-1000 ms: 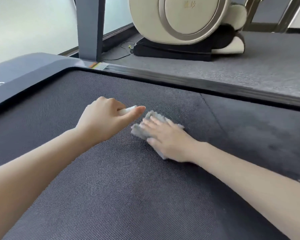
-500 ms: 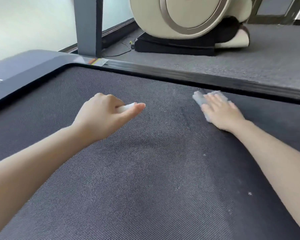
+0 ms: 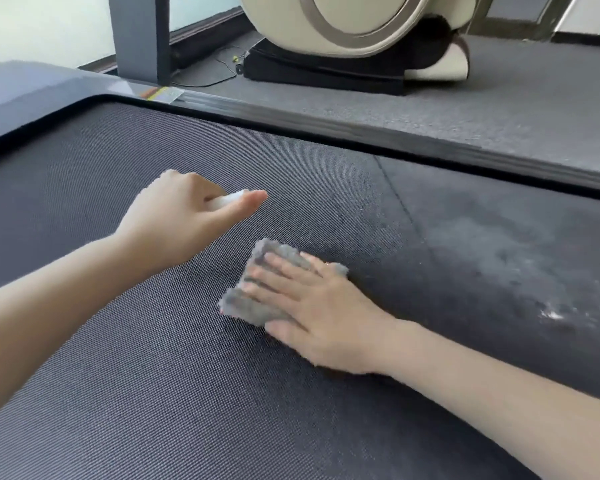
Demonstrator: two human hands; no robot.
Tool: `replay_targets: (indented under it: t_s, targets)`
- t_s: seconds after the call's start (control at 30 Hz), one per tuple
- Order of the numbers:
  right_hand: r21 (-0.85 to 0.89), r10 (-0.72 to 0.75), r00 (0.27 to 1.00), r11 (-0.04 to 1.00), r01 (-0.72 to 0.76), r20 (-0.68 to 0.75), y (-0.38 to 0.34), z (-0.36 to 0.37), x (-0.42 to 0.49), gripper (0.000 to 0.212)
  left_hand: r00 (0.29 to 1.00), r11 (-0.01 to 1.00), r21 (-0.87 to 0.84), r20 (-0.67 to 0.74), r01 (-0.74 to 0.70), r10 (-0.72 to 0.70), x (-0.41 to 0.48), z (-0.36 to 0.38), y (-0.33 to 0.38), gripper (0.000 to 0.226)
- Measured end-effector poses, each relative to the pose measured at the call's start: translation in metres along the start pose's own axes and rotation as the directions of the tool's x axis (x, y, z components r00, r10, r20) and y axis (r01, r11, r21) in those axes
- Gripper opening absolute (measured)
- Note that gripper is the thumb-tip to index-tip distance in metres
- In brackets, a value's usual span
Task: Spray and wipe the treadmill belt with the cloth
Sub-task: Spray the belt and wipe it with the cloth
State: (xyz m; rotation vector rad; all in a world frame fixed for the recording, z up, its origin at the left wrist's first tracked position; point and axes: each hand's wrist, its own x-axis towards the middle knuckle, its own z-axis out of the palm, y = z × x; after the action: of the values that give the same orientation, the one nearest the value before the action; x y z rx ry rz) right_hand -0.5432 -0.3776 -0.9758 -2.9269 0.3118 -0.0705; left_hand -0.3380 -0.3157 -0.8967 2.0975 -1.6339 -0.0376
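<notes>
room: carpeted floor [image 3: 499,98], a cream machine [image 3: 354,22] past the treadmill's far rail [image 3: 326,128].
belt [image 3: 153,393]: dark mesh, fills the view; long axis runs left-right.
left hand [image 3: 174,226]: fisted round a small white thing [image 3: 227,199], probably the sprayer, mostly hidden; knuckles rest on the belt.
cloth [image 3: 257,299]: grey, bunched, mid-belt, just right of and nearer than the left hand.
right hand [image 3: 312,306]: flat, fingers spread, pressing the cloth down, not gripping it.
residue [image 3: 551,313]: pale specks and a damp patch right of the cloth.
next: right hand is nearer; likely sweeps right along the belt.
</notes>
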Motion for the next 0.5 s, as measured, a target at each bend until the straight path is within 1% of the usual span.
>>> replay_targets:
  t_s: [0.07,0.1,0.13,0.17,0.23,0.3,0.33,0.37,0.4,0.43,0.47,0.5]
  targets:
    - [0.003,-0.158,0.987,0.987,0.158,0.01,-0.03,0.006,-0.042,0.056,1.0,1.0,-0.005,0.013,0.002,-0.002,-0.004,-0.003,0.001,0.09]
    - [-0.014,-0.198,0.98,0.98,0.198,0.027,-0.035,0.01,-0.06,0.056,1.0,1.0,-0.004,0.02,-0.001,0.001,-0.006,-0.003,0.002,0.091]
    - [-0.031,-0.206,0.978,0.978,0.207,0.033,-0.033,0.011,-0.074,0.055,1.0,1.0,-0.001,0.026,-0.004,0.004,-0.008,-0.003,0.003,0.092]
    - [-0.038,-0.187,0.982,0.981,0.188,0.033,-0.024,0.011,-0.08,0.054,1.0,1.0,0.001,0.03,-0.004,0.004,-0.011,-0.003,0.004,0.093]
    - [-0.024,-0.078,0.997,0.997,0.079,0.021,0.003,-0.001,-0.077,0.051,0.999,1.0,-0.003,0.042,0.0,0.0,-0.018,-0.002,0.009,0.094]
    - [-0.094,0.077,0.997,0.992,-0.08,-0.031,0.044,-0.015,-0.064,0.046,0.999,1.0,-0.008,0.054,0.001,0.0,-0.026,-0.003,0.014,0.093]
    - [-0.128,0.179,0.981,0.974,-0.188,-0.08,0.069,-0.021,-0.062,0.042,0.998,1.0,-0.014,0.059,0.0,0.001,-0.029,-0.004,0.016,0.093]
    - [-0.143,0.311,0.941,0.934,-0.329,-0.134,0.094,-0.027,-0.062,0.039,0.998,1.0,-0.019,0.064,-0.003,0.004,-0.033,-0.007,0.017,0.093]
    - [-0.11,0.473,0.866,0.863,-0.492,-0.161,0.119,-0.031,-0.064,0.039,0.998,1.0,-0.023,0.069,-0.008,0.009,-0.037,-0.009,0.018,0.093]
    - [-0.053,0.627,0.761,0.765,-0.642,-0.166,0.138,-0.035,-0.068,0.043,0.997,1.0,-0.028,0.071,-0.015,0.017,-0.042,-0.012,0.018,0.092]
    - [0.015,0.757,0.64,0.647,-0.762,-0.13,0.148,-0.036,-0.071,0.048,0.997,0.999,-0.032,0.072,-0.022,0.024,-0.046,-0.014,0.019,0.091]
    - [0.049,0.827,0.553,0.559,-0.828,-0.098,0.149,-0.035,-0.07,0.053,0.997,0.999,-0.034,0.072,-0.028,0.03,-0.048,-0.015,0.019,0.091]
